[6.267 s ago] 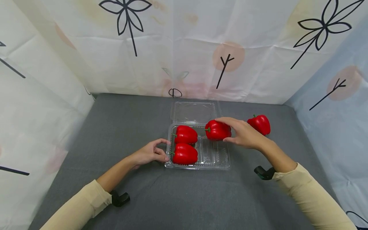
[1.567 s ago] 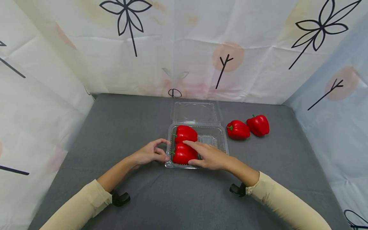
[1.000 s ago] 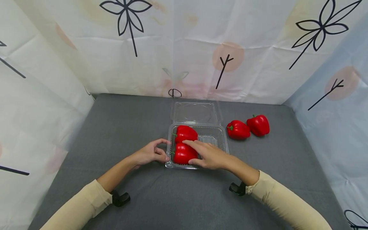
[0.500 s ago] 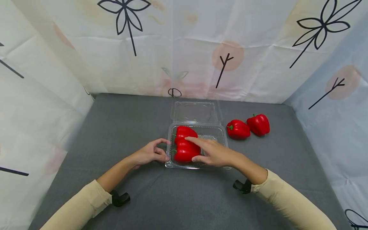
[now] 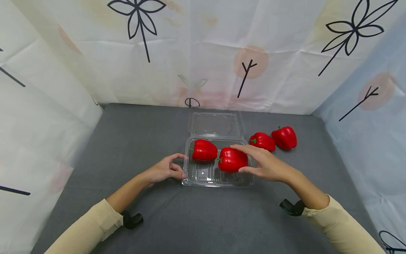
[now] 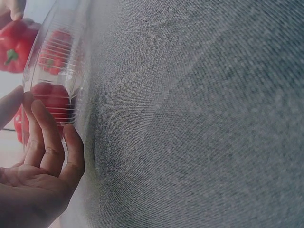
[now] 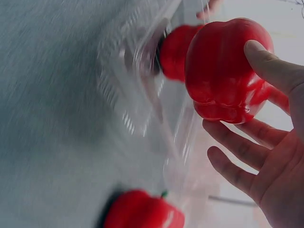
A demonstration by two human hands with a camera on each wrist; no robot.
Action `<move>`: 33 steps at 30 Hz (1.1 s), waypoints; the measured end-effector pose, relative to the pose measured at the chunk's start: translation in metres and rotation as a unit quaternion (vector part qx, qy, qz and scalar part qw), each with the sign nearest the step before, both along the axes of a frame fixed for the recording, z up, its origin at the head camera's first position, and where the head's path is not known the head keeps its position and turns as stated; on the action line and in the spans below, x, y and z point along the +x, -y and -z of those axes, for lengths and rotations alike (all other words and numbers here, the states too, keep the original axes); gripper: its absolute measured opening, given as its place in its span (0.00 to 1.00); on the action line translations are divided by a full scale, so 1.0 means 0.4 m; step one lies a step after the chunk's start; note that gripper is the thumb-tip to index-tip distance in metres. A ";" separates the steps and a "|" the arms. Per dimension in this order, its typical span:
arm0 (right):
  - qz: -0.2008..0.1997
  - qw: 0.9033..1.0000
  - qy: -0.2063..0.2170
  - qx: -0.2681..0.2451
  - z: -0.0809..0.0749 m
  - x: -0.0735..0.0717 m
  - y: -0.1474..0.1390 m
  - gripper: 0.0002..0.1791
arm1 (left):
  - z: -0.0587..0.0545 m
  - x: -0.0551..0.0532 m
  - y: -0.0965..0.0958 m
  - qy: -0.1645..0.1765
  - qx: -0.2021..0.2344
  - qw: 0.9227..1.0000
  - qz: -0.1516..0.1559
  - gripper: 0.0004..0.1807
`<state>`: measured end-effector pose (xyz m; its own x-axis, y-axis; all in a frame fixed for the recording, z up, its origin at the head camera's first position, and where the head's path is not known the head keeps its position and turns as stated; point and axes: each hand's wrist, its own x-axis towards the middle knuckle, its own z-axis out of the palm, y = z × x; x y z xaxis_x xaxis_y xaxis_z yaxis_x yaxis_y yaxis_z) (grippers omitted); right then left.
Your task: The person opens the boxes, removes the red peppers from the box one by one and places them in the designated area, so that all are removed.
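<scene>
A red bell pepper (image 5: 233, 159) is held in my right hand (image 5: 269, 164), thumb on one side and fingers on the other. In the right wrist view the held pepper (image 7: 228, 66) is up above the tray, its bottom toward my palm. My left hand (image 5: 165, 168) holds the left rim of a clear plastic clamshell container (image 5: 203, 180); in the left wrist view the thumb and index fingertips of this hand (image 6: 45, 166) meet at that rim. Another red bell pepper (image 5: 204, 150) lies in the container's back left part, stem to the left.
Two more red bell peppers, one nearer (image 5: 262, 141) and one farther (image 5: 284, 138), lie on the grey tabletop (image 5: 190, 218) right of the container. The container's lid (image 5: 216, 124) is folded back toward the patterned curtain (image 5: 203, 63).
Earlier, my right hand set one pepper down outside, right of the container. Since then it has taken the front left pepper and lifted it rightward. My left hand has stayed at the rim.
</scene>
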<state>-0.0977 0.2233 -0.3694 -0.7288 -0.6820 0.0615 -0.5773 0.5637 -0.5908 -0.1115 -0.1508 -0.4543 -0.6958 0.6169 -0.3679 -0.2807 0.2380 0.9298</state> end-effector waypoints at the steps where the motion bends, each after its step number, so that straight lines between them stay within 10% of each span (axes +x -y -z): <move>1: 0.007 1.000 -0.005 0.001 -0.003 0.002 -0.012 0.41 | 0.000 0.000 0.000 0.000 -0.002 1.000 0.000 0.37; 33: 0.165 0.978 -0.096 0.079 -0.006 0.045 -0.332 0.43 | -0.007 0.004 -0.006 0.002 -0.005 1.000 -0.008 0.37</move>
